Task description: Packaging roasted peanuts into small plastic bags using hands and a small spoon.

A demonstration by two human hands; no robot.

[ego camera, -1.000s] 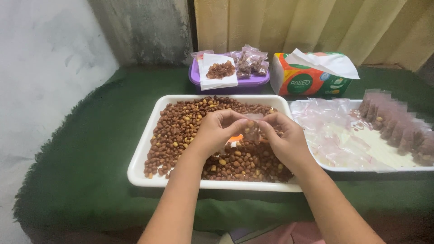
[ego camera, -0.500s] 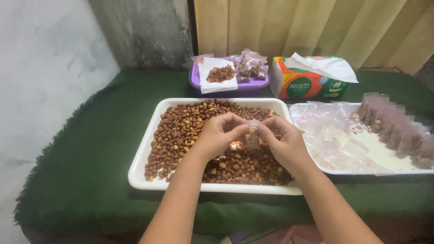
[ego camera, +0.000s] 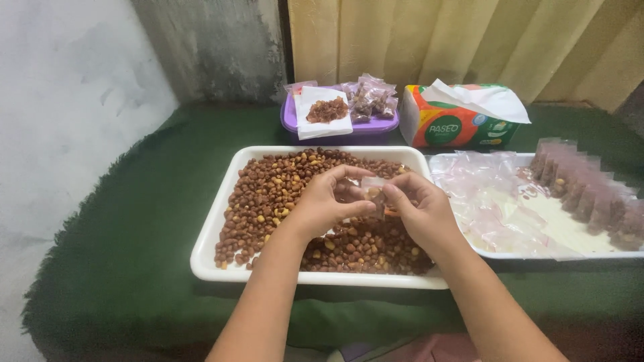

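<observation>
A white tray [ego camera: 215, 231] full of brown and yellow roasted nuts [ego camera: 268, 194] sits in front of me on green cloth. Both my hands hover over its middle. My left hand [ego camera: 322, 204] and my right hand [ego camera: 416, 211] pinch a small clear plastic bag [ego camera: 373, 190] between their fingertips. The bag is held upright just above the nuts, and it seems to hold a few nuts. An orange object shows faintly under my right fingers.
A second white tray [ego camera: 537, 249] to the right holds several empty clear bags [ego camera: 490, 194] and a row of filled packets [ego camera: 590, 194]. Behind stand a purple box [ego camera: 376, 131] with packets and a paper of nuts, and a tissue pack [ego camera: 463, 121]. A curtain hangs behind.
The two hands have stayed over the tray's middle, working the small bag; it now stands higher between the fingertips and the orange object is mostly covered.
</observation>
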